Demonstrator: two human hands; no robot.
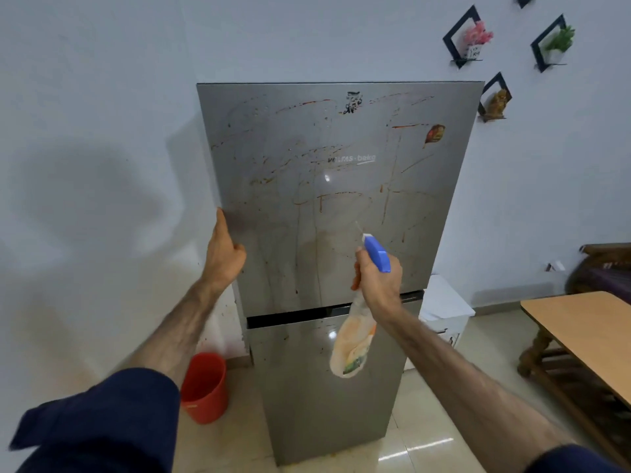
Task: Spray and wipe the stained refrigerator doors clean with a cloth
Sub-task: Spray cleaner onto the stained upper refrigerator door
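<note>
A grey two-door refrigerator stands against the wall. Its upper door [341,186] is streaked with thin orange-brown stains and drips; the lower door [327,397] shows a few spots. My right hand [377,281] grips a spray bottle [353,343] with a blue trigger head, its nozzle aimed at the upper door from a short distance. My left hand [223,254] rests on the left edge of the upper door, fingers curled around that edge. No cloth is visible.
A red bucket [205,387] stands on the tiled floor left of the refrigerator. A wooden table [580,329] is at the right, a white box [447,305] behind the refrigerator's right side. Small wall shelves [467,39] with decorations hang upper right.
</note>
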